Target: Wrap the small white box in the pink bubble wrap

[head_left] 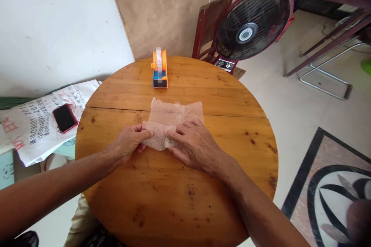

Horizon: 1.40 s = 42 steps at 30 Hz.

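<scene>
A sheet of clear bubble wrap (176, 111) lies on the round wooden table, its near part folded over. My left hand (136, 141) pinches the left end of that fold between thumb and fingers. Over the right part of the fold rests my right hand (193, 141), fingers bent and thumb at the near edge, gripping the wrap. A small pale item (169, 142) shows at the fold beside my right thumb; what it is I cannot make out. Beyond the wrap stands an orange and blue tape dispenser (160, 68) with a roll of clear tape.
The table (174, 200) has a seam across it. Left of it, a phone (65, 118) with a red edge lies on white printed sacks (34, 123). A fan (246, 34) and a wooden chair (203, 27) stand behind on the right. A patterned floor area (333, 185) lies to the right.
</scene>
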Each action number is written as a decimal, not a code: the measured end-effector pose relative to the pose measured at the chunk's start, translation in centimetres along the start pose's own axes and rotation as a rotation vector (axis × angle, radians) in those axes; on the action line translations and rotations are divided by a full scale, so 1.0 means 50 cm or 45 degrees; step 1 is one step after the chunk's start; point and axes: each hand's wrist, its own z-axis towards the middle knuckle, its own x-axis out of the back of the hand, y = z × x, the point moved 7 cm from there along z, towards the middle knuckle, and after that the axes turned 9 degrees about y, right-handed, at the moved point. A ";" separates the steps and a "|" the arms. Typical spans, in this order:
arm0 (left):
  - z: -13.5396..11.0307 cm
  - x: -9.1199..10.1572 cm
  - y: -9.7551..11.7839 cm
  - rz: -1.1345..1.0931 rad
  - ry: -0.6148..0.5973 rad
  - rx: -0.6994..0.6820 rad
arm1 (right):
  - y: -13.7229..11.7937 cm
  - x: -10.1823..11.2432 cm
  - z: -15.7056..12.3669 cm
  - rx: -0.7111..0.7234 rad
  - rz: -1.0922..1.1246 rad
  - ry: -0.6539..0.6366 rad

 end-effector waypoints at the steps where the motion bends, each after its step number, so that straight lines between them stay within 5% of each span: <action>1: 0.001 -0.002 0.003 -0.003 -0.004 -0.019 | 0.000 0.000 0.000 -0.003 0.004 -0.001; 7: 0.000 -0.006 0.023 0.081 -0.016 -0.164 | -0.003 0.003 0.001 0.001 -0.009 0.012; 24: 0.008 -0.054 0.032 -0.264 -0.210 -0.023 | -0.021 -0.003 0.010 0.060 -0.200 -0.015; 30: 0.006 -0.078 0.055 -0.119 -0.343 -0.107 | -0.004 -0.001 0.001 -0.004 -0.006 0.006; 42: -0.018 -0.106 0.100 0.414 -0.290 -0.383 | 0.027 0.002 -0.006 -0.191 0.296 0.112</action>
